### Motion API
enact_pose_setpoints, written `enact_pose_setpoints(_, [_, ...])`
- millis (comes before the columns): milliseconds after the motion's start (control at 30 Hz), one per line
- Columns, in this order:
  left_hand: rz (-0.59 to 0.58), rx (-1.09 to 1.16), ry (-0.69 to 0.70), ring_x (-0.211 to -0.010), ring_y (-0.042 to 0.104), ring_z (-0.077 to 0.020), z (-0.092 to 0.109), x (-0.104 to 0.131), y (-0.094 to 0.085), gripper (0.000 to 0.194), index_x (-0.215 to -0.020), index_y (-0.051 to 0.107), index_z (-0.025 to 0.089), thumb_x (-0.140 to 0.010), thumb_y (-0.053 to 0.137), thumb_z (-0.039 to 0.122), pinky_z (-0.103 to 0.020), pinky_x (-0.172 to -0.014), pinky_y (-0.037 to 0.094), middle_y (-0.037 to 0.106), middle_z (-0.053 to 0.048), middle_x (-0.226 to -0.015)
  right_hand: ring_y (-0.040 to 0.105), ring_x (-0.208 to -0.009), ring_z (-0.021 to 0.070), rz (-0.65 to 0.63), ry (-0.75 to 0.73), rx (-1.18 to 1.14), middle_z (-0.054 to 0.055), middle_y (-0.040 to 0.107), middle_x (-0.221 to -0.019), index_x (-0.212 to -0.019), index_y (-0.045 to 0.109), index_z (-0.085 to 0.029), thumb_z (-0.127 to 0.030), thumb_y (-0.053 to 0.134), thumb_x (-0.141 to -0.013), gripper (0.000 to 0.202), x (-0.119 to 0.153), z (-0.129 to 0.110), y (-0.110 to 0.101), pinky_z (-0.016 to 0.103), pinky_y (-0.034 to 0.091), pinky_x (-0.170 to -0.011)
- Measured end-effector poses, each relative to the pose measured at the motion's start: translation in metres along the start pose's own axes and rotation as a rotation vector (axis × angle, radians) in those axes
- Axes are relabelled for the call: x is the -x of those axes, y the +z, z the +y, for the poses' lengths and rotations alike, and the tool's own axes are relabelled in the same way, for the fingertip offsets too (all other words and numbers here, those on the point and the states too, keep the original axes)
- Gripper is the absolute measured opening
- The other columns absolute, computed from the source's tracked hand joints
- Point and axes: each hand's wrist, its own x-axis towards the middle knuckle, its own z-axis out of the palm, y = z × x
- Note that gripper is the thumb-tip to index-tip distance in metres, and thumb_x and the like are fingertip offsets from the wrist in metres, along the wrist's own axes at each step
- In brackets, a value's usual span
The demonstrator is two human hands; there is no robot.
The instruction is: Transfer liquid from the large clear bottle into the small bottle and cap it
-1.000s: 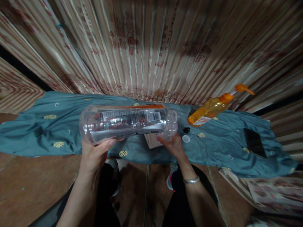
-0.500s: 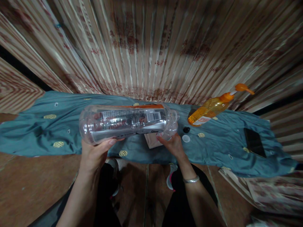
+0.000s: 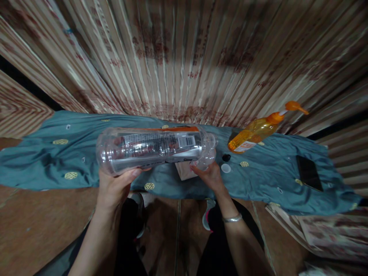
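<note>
One large clear bottle (image 3: 156, 149), held up on its side over the teal cloth (image 3: 51, 165), neck to the right, printed label facing up. One small clear container (image 3: 207, 159) was right by that neck; couldn't tell whether the two touched or just overlapped in view.

Grip: left hand (image 3: 113, 188) grasped the large bottle near its base, thumb along the lower side, other fingers mostly hidden behind it. Right hand (image 3: 211, 176) was closed around the small container, thumb on its near side.

Around them, on the cloth: one beige piece (image 3: 185, 171) under the work, partly covered by the large bottle and the right hand, so its full outline couldn't be read. One black cap-like piece (image 3: 226, 158) and one white disc (image 3: 225, 168), close together just right of the right hand. Past those, one orange pump bottle (image 3: 253, 132), upright, amber liquid inside, pump head pointing right. One black slab (image 3: 309, 173), flat near the cloth's right end, well apart from the hands.

Beyond the cloth, one wall of striped, pleated curtain (image 3: 175, 76) closed off the far side. Two shoes (image 3: 207, 216) on the brown floor (image 3: 43, 226) below; one silver bracelet (image 3: 232, 218) on the right wrist.
</note>
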Motion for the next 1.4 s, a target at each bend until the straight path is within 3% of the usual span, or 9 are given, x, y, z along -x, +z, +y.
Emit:
enact_pose_setpoints(233, [0.009, 0.005, -0.007, -0.052, 0.079, -0.0257, 0.0002, 0.0009, -0.0005, 0.115, -0.151, 0.066, 0.019, -0.047, 0.113, 0.04, -0.034, -0.058, 0.072, 0.085, -0.005, -0.074, 0.085, -0.103, 0.0395, 0.001, 0.006, 0.003, 0.016, 0.087, -0.116, -0.135, 0.07, -0.019, -0.057, 0.087, -0.076, 0.072, -0.0002, -0.0001, -0.0006, 0.061, 0.071, -0.095])
enact_pose_setpoints(433, [0.036, 0.03, -0.028, -0.067, 0.085, -0.0299, -0.0008, 0.002, -0.0015, 0.114, -0.15, 0.065, 0.02, -0.047, 0.112, 0.033, -0.036, -0.06, 0.073, 0.088, -0.008, -0.087, 0.084, -0.104, 0.0394, 0.008, -0.005, -0.002, 0.016, 0.087, -0.115, -0.132, 0.072, -0.02, -0.056, 0.088, -0.075, 0.069, -0.0005, -0.0021, -0.0007, 0.06, 0.07, -0.095])
enact_pose_setpoints(667, [0.009, 0.023, -0.015, -0.052, 0.079, -0.024, -0.0009, 0.0018, -0.0012, 0.103, -0.143, 0.07, 0.021, -0.05, 0.111, 0.035, -0.034, -0.058, 0.072, 0.085, -0.004, -0.077, 0.084, -0.108, 0.0392, 0.005, 0.015, 0.011, 0.016, 0.086, -0.118, -0.136, 0.069, -0.019, -0.056, 0.086, -0.075, 0.073, -0.0001, -0.0024, -0.001, 0.06, 0.07, -0.096])
enact_pose_setpoints(900, [0.014, 0.048, -0.011, -0.065, 0.084, -0.0284, 0.0, 0.0023, 0.0005, 0.109, -0.147, 0.066, 0.019, -0.049, 0.111, 0.031, -0.035, -0.061, 0.073, 0.088, -0.009, -0.089, 0.084, -0.103, 0.0404, 0.025, 0.026, 0.02, 0.014, 0.087, -0.111, -0.131, 0.072, -0.02, -0.055, 0.089, -0.073, 0.07, -0.001, -0.0006, -0.0002, 0.06, 0.071, -0.092])
enact_pose_setpoints(1133, [0.01, 0.011, -0.006, -0.05, 0.078, -0.0237, -0.0005, 0.0024, 0.0009, 0.09, -0.133, 0.075, 0.022, -0.051, 0.11, 0.034, -0.033, -0.059, 0.072, 0.086, -0.003, -0.075, 0.085, -0.102, 0.0376, 0.029, 0.015, 0.01, 0.015, 0.088, -0.113, -0.13, 0.073, -0.017, -0.056, 0.09, -0.073, 0.071, -0.0003, -0.0002, 0.0008, 0.053, 0.071, -0.09])
enact_pose_setpoints(1400, [0.0, 0.017, 0.003, -0.053, 0.08, -0.0272, -0.0008, 0.0022, 0.0, 0.1, -0.142, 0.071, 0.021, -0.051, 0.111, 0.036, -0.035, -0.059, 0.073, 0.086, -0.006, -0.077, 0.086, -0.102, 0.0368, 0.035, 0.022, 0.042, 0.015, 0.088, -0.112, -0.127, 0.074, -0.018, -0.057, 0.091, -0.071, 0.07, -0.0009, 0.0006, 0.0003, 0.05, 0.07, -0.09])
